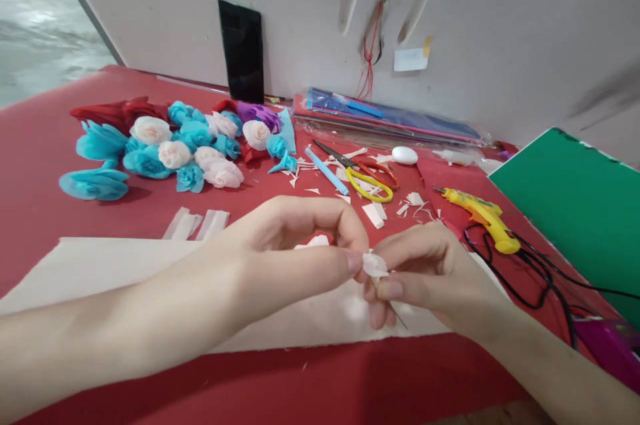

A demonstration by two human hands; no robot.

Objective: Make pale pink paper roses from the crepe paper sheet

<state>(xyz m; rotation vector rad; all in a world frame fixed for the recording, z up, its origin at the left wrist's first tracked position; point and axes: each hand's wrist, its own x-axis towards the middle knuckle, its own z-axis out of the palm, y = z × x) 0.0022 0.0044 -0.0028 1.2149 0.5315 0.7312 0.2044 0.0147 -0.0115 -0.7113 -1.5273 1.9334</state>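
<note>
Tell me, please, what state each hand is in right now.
Left hand: closed, pinching the edge of a small white papery flower.
Right hand: closed, holding that flower near its base.

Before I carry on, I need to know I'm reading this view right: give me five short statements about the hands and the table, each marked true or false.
1. The left hand and the right hand are both at the small white piece. True.
2. The glue gun lies left of the scissors. False: the glue gun lies right of the scissors.
3. The black phone leans against the wall. True.
4. All the flowers are red. False: many are blue or whitish.
5. A green board is at the right. True.
</note>
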